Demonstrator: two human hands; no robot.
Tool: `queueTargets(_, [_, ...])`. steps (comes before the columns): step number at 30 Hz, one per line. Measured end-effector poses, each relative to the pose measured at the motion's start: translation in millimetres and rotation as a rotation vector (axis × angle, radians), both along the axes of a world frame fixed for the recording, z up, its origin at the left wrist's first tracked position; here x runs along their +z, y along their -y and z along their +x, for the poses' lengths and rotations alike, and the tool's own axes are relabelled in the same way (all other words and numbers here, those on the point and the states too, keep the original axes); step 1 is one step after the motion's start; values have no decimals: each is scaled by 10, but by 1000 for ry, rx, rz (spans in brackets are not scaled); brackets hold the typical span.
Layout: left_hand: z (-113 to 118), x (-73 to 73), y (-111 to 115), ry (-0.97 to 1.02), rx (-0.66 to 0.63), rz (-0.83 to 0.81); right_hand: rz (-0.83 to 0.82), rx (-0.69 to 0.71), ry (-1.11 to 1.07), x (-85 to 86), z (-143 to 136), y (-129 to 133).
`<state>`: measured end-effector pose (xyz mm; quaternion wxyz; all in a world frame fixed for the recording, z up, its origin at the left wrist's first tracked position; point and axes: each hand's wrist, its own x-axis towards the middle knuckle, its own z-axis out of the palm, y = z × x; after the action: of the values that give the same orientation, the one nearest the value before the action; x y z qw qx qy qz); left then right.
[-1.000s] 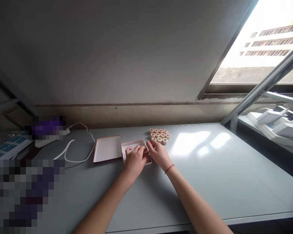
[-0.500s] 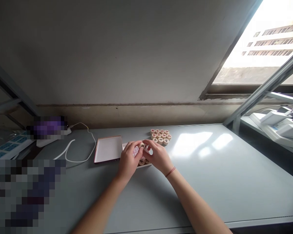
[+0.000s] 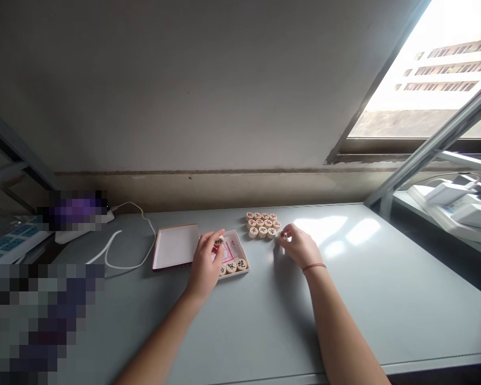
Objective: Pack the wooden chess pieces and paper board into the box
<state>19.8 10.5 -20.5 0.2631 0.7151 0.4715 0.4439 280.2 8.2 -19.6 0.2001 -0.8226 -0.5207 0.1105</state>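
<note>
Above the left part of a shallow white box (image 3: 246, 255), my left hand (image 3: 203, 262) pinches a round xiangqi piece (image 3: 219, 241) with dark lettering. Several more pieces (image 3: 231, 267) lie along the box's near side, and a red-lined sheet (image 3: 234, 248) shows on its floor. My right hand (image 3: 301, 245) is out to the right, its fingertips closed on another piece (image 3: 284, 235), mostly covered by the fingers. Just left of it, rows of wooden pieces (image 3: 263, 223) stand close together, red-lettered at the back and dark-lettered in front.
The box lid (image 3: 175, 246) lies inside up, left of the box. A white cable (image 3: 134, 266) curls farther left, near a power strip (image 3: 14, 240). The grey tabletop (image 3: 353, 289) ends at a wall behind; metal posts and a shelf with white devices (image 3: 455, 200) flank the right.
My hands have come apart. The right one has moved right with a piece, to beside the front row; the left has shifted slightly left, still holding a piece. More of the box shows.
</note>
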Motion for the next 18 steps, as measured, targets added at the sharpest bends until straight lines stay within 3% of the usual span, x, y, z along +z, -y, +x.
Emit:
queueTargets(3, [23,1,23,-54,-24,-18,6,4,25,9,-28,-17])
queueTargets(6, [48,3,42,-124,-46,1,196,42,-34,66,-198,-11])
queueTargets(8, [59,-8,50,-169,-64,25,328,231,-175,120,-430,21])
queueTargets(10, [61,-29,51,-210,-90,58,353,527,-307,168,-711,74])
queueTargets(12, [53,-53,47,-242,-109,112,360,643,-328,200,-955,130])
queueTargets(15, [33,-66,36,-292,-105,185,361,660,-335,211,-1103,165])
queueTargets(18, [18,-36,32,-351,-98,211,391,554,-326,188,-934,114])
